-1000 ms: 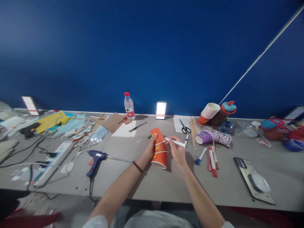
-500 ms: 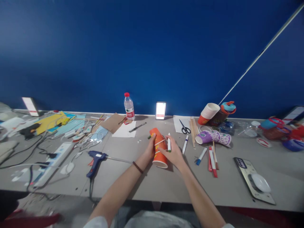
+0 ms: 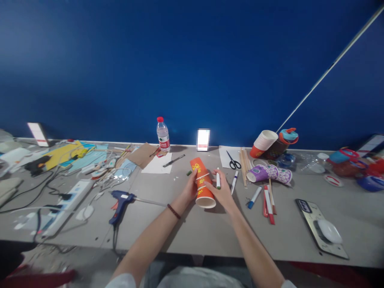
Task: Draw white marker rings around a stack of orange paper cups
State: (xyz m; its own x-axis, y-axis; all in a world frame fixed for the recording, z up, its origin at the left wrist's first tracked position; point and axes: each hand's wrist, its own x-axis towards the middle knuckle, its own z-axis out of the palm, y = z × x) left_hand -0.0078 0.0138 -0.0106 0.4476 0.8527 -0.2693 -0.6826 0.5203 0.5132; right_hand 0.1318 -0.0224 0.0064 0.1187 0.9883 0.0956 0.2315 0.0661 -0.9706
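1. Left hand (image 3: 191, 188) wraps the far side of the orange paper cup (image 3: 203, 185); cup lies tilted, open mouth toward the near edge of the table (image 3: 192, 232), roughly mid-table.
2. Right hand (image 3: 221, 193) closed round a white marker (image 3: 218, 179), green tip end, fingers also touching the cup's right side.
3. Pale bands run round the cup body; too small to tell what they are.
4. Step in hand: steadying the cup between both hands, marker parked in the grip, not writing.
5. Next move calls for a firm left-hand hold and swinging the marker tip onto the cup wall.
6. Nearby: blue marker (image 3: 233, 182) just right, glue gun (image 3: 120, 201) left, scissors (image 3: 233, 160) toward the far edge.
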